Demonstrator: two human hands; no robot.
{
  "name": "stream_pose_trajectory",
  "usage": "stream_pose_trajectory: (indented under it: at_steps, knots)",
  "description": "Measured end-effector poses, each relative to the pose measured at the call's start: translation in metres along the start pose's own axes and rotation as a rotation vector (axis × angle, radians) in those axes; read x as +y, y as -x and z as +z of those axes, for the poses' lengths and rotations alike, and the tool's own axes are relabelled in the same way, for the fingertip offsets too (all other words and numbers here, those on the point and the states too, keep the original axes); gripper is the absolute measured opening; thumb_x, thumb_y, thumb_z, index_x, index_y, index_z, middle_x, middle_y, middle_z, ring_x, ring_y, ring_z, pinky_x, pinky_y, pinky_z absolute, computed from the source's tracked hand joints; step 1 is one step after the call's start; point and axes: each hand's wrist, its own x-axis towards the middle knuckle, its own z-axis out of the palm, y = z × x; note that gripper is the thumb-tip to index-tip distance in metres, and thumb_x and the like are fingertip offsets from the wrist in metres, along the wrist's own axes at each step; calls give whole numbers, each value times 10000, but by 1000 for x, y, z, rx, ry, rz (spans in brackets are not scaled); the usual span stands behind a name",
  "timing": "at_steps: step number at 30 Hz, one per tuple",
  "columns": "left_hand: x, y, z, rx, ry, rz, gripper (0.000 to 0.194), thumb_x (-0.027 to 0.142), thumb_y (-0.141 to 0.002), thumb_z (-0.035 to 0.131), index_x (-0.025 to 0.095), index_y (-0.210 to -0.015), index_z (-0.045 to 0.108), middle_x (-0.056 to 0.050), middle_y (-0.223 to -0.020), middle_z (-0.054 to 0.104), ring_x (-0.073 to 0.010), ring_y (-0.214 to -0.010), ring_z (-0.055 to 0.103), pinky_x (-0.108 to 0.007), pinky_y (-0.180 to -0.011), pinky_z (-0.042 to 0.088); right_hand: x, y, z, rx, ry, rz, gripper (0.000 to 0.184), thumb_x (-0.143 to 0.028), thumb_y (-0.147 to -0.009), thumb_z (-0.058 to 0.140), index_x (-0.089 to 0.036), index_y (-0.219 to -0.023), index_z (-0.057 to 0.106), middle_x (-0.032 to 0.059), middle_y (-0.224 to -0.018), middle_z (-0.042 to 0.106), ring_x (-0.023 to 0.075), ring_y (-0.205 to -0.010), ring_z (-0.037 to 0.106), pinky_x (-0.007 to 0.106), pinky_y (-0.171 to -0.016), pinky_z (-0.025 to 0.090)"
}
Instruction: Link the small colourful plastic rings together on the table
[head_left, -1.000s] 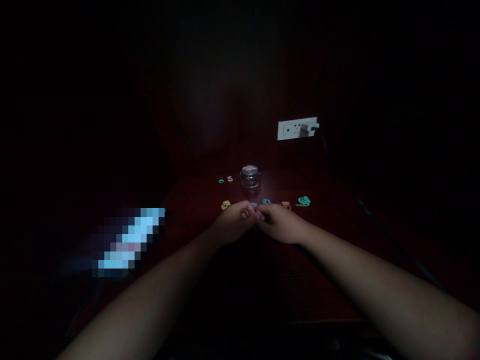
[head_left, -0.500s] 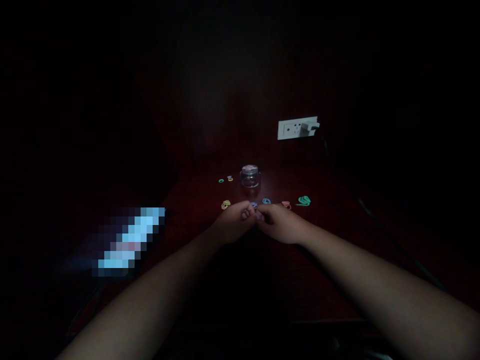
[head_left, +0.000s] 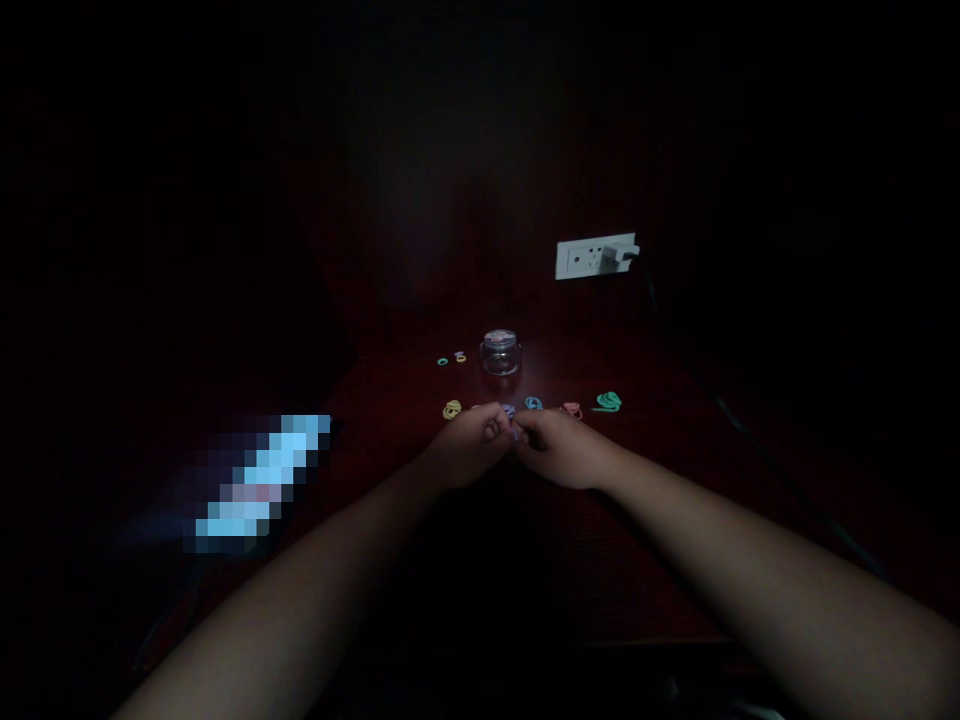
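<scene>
My left hand and my right hand meet over the table, fingertips together. Both are closed in a pinch on a small purple hair tie, mostly hidden by the fingers. Just beyond the knuckles lies a row of small heaps of hair ties: yellow, purple, blue, coral and green. My left hand partly covers the heaps nearest it. Behind the row stands a clear lidded jar.
Left of the jar lie a green ring and a yellow ring with a pale one by it. A lit, blurred-out screen is at the left. On the back wall is a socket with a plug; a dark cable runs along the right.
The hands stay in nearly the same place, with only a slight shift of the fingertips. A little more purple shows at the pinch. The heaps and jar have not moved.
</scene>
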Motion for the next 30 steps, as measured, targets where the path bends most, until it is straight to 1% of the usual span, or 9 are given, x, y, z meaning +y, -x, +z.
stream_pose_trajectory:
  at_steps: [5, 9, 16, 25, 30]
  knots:
    - [1, 0, 1, -4, 20, -15, 139, 293, -773, 441, 158, -740, 455, 32, -618, 473, -73, -533, 392, -177, -469, 299, -1, 0, 0, -7, -5, 1, 80, -189, -744, 445, -160, -672, 465, -23, -596, 495, 70, -520, 403, 196, -490, 275]
    - [2, 1, 0, 3, -10, -3, 149, 300, -771, 445, 159, -723, 449, 28, -617, 472, -79, -544, 398, -179, -471, 294, -2, 1, -1, -13, 2, 8, 85, -200, -751, 443, -161, -683, 475, -22, -592, 497, 72, -521, 407, 198, -492, 276]
    - [2, 1, 0, 9, -13, 1, 150, 300, -772, 443, 160, -718, 447, 35, -604, 459, -75, -529, 382, -183, -473, 287, -2, 1, -1, -20, 5, 0, 49, -166, -727, 457, -162, -684, 480, -22, -608, 505, 70, -528, 412, 192, -491, 277]
    - [3, 2, -1, -7, -18, 10, 150, 301, -769, 444, 157, -726, 455, 30, -616, 474, -80, -544, 397, -189, -483, 295, -3, 1, -2, -34, -26, 14, 39, -154, -717, 467, -156, -693, 498, -17, -620, 508, 75, -542, 415, 198, -509, 283]
    - [4, 2, -1, 6, -40, 19, 156, 305, -775, 436, 160, -719, 446, 30, -618, 474, -84, -551, 400, -195, -492, 296, -2, 1, -1, -48, -29, 11, 46, -149, -721, 459, -158, -691, 493, -16, -623, 510, 78, -548, 420, 200, -514, 287]
